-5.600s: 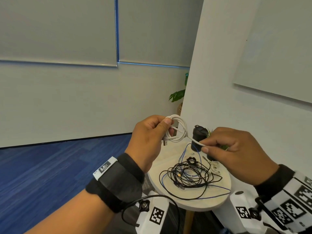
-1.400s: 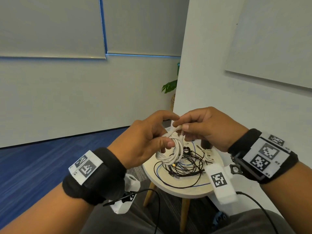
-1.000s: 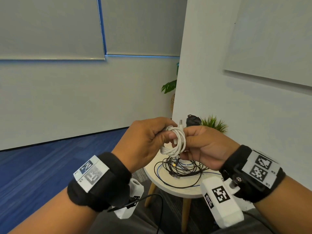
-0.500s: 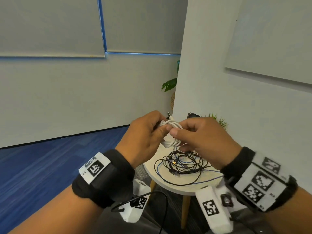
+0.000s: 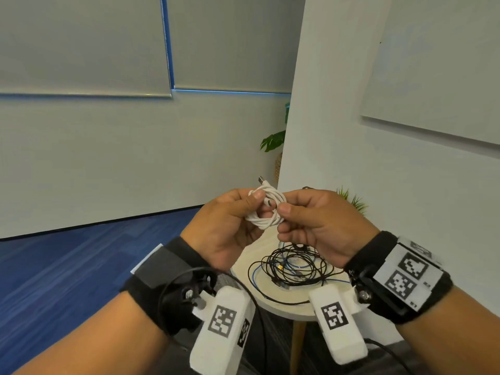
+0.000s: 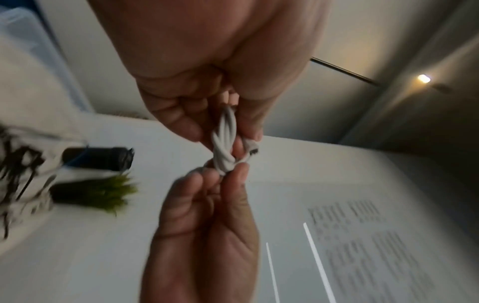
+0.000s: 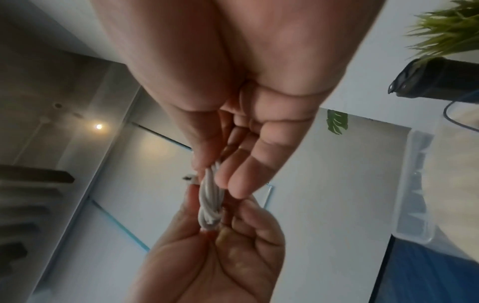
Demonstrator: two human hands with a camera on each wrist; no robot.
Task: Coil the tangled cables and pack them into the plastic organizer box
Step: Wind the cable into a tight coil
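I hold a small coil of white cable in the air above the round table. My left hand pinches the coil's left side between thumb and fingers. My right hand pinches its right side. A USB plug sticks up from the coil's top. The left wrist view shows the white coil edge-on between both hands, as does the right wrist view. A tangle of black and blue cables lies on the table below. The clear plastic organizer box shows beside the table.
A black cylinder and a small green plant stand at the table's back, against a white wall. Blue carpet spreads to the left. A leafy potted plant stands behind the wall's corner.
The loose end has been wound onto the white coil. My right hand went from gripping the coil from below to pinching its right side, and the plug now points up.
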